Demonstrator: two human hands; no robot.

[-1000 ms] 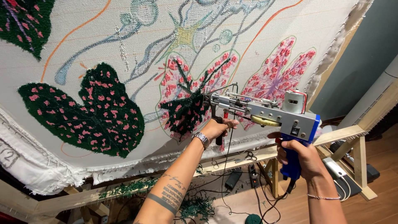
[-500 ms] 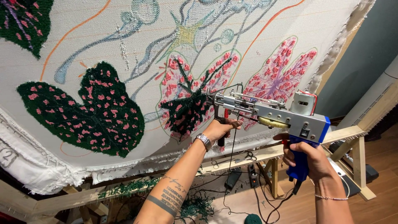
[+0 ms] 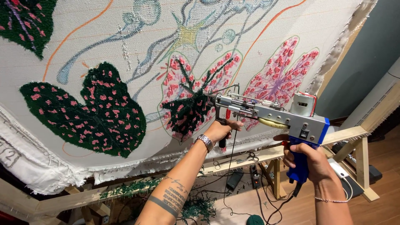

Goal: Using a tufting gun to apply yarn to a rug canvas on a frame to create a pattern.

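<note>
A person's right hand [image 3: 310,160] is wrapped tight around the blue pistol handle of a tufting gun [image 3: 271,116], fingers fully closed on it, low at the right of the scene. The left hand [image 3: 220,130] is closed around the gun's black front handle, just under the needle end, with a metal wristwatch [image 3: 204,142] on that wrist and a tattooed forearm running down toward the near edge. A thin bracelet [image 3: 331,200] circles the right wrist.

The gun is held level, its grey metal body and small motor to the right and its needle tip to the left, pressed against the stretched white backing cloth [image 3: 83,50]. The tip meets the cloth at a half-filled leaf [image 3: 189,104] tufted in dark green with pink spots. To the left lies a finished dark green leaf [image 3: 93,110] with pink flecks; to the right, a pink and lilac leaf [image 3: 283,75]. Drawn outlines in blue, yellow and orange cross the far upper cloth.

The cloth is tacked to a wooden frame [image 3: 346,135], whose lower rail carries scissors [image 3: 248,158]. A black cord hangs from the gun to the wood floor [image 3: 375,208], where green yarn scraps [image 3: 196,208] lie near the frame's foot.
</note>
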